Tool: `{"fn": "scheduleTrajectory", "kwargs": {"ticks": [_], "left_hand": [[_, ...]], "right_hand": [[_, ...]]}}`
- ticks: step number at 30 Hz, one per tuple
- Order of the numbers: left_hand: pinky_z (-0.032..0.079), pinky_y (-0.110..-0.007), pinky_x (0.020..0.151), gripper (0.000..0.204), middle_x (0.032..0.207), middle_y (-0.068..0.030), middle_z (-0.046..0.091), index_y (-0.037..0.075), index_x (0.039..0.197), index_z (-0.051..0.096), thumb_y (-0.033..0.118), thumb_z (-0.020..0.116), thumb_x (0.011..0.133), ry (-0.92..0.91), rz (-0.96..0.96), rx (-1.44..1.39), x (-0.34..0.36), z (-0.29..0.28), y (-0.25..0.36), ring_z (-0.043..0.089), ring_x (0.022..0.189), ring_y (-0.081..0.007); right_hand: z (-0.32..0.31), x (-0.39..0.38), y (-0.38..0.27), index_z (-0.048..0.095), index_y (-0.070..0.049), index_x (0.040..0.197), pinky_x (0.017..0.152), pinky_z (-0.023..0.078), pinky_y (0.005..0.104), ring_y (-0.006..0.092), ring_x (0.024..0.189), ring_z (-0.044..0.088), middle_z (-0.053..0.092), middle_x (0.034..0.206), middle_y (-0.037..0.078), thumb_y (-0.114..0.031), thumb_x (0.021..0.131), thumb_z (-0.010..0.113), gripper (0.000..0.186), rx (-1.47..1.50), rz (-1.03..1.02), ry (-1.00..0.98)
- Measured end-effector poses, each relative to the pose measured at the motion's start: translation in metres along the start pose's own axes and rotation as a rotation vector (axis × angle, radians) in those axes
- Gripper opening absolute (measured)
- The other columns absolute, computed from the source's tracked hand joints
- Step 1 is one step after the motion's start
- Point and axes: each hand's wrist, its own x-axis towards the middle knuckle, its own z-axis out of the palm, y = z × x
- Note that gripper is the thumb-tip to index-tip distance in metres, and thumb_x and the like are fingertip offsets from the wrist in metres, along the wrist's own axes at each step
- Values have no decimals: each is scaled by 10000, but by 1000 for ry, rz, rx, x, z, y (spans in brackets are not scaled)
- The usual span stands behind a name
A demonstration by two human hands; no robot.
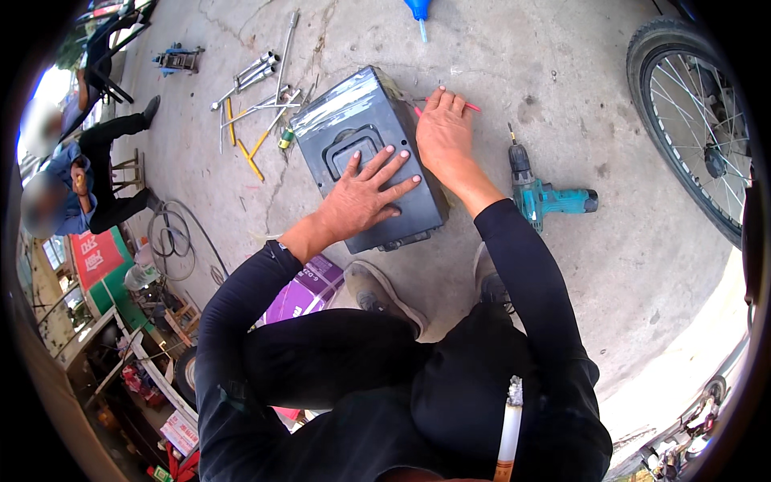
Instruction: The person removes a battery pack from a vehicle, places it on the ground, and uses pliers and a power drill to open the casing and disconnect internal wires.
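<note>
Squarely under left hand point(361, 194): dark box point(359, 136), right hand point(445, 135) alongside.

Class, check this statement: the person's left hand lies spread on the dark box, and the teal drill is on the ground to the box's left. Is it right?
Not quite: the head view shows the teal drill on the ground to the right of the dark box. The left hand does lie spread on it.

My black sleeves point(540, 277) are plain. The box point(353, 143) at centre is dark grey, streaked silvery white along its upper side. I see red on the tool handle point(471, 106) right of it, teal and black on the drill point(526, 189), blue on the funnel point(418, 9) up top, purple on the carton point(303, 291) below left.
</note>
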Motion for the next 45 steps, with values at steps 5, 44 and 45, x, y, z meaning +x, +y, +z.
{"fn": "scheduleTrajectory", "kwargs": {"ticks": [5, 44, 45], "left_hand": [[261, -660, 1192, 759, 1712, -74, 165, 349, 1591, 344, 441, 692, 923, -65, -12, -31, 2, -4, 0, 148, 1580, -326], [309, -525, 1183, 520, 1327, -128, 594, 38, 1182, 618, 400, 739, 829, 378, 37, -213, 40, 44, 63, 458, 1409, -292], [315, -526, 1179, 520, 1327, -127, 595, 39, 1179, 617, 398, 744, 824, 383, 35, -213, 39, 44, 63, 459, 1408, -291]], "right_hand": [[-2, 16, -8, 367, 183, 1464, 1060, 434, 498, 400, 1263, 494, 515, 1350, 291, -135, 894, 660, 715, -1, 3, 51], [17, 38, -6, 526, 137, 1343, 953, 513, 453, 323, 1044, 631, 650, 1152, 200, -166, 948, 630, 509, -140, -91, 2], [15, 39, -7, 561, 121, 1304, 941, 516, 445, 312, 999, 647, 668, 1111, 183, -185, 954, 617, 469, -211, -143, 26]]}}
